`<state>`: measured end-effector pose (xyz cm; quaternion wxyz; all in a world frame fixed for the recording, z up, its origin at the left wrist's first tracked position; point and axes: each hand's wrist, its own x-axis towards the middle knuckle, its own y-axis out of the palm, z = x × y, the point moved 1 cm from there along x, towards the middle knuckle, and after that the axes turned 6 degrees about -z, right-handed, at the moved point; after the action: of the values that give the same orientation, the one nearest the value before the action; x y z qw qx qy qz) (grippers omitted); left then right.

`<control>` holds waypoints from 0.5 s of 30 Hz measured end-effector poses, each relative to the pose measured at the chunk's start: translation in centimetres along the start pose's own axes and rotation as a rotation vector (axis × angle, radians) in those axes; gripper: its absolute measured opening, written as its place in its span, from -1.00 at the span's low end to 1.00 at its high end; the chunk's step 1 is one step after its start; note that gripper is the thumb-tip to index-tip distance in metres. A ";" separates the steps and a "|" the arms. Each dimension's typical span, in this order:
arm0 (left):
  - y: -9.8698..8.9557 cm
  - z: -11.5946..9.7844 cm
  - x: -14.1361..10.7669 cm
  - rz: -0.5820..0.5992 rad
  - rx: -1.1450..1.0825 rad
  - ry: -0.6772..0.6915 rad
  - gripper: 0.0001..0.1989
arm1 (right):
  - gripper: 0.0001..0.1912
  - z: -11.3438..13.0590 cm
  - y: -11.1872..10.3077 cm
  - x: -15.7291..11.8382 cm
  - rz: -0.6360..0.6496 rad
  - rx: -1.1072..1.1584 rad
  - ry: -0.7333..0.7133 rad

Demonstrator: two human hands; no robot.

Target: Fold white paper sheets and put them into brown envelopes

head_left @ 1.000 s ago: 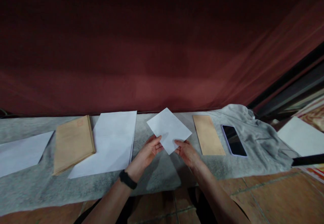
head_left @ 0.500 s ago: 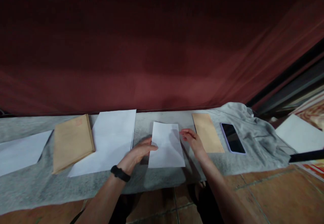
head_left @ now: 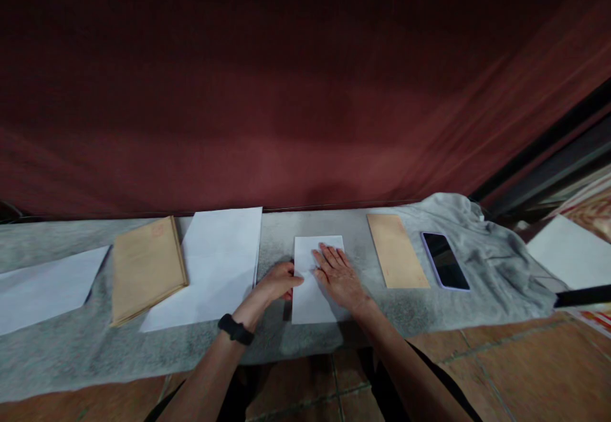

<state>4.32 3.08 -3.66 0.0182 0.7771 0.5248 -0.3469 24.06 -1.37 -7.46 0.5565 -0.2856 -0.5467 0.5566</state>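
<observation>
A folded white paper (head_left: 308,304) lies on the grey cloth in front of me. My left hand (head_left: 279,281), with a black band on its wrist, pinches the paper's left edge, thumb on top and fingers at the side. Spread flat on the right part of the same paper is my right hand (head_left: 338,275). To the right lies a single brown envelope (head_left: 398,253). On the left, a stack of brown envelopes (head_left: 147,269) rests partly over large white sheets (head_left: 222,263).
A phone (head_left: 445,260) with a purple edge lies right of the single envelope. Another white sheet (head_left: 52,285) is at the far left. The grey cloth (head_left: 191,355) is bunched at its right end. A dark red curtain (head_left: 286,123) hangs behind.
My right hand has moved left from beside the paper onto it and now lies flat. The paper looks narrower and sits flatter. My left hand stays at its left edge. The view has shifted slightly.
</observation>
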 end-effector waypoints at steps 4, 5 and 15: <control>-0.3 -0.8 -0.3 -0.483 0.389 0.145 -0.77 | -0.47 0.0 0.3 0.2 -0.014 -0.012 -0.002; 0.2 -1.0 -0.4 -0.571 0.410 0.255 -0.76 | -0.47 0.0 0.4 0.1 -0.019 -0.009 -0.007; 6.6 0.6 1.6 -0.519 0.702 0.778 -0.36 | -0.42 -0.5 1.1 0.1 -0.075 -0.029 0.050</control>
<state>9.77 1.16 -7.26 -0.5199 0.6530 0.5198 -0.1821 24.20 -0.91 -8.56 0.5863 -0.2866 -0.5512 0.5199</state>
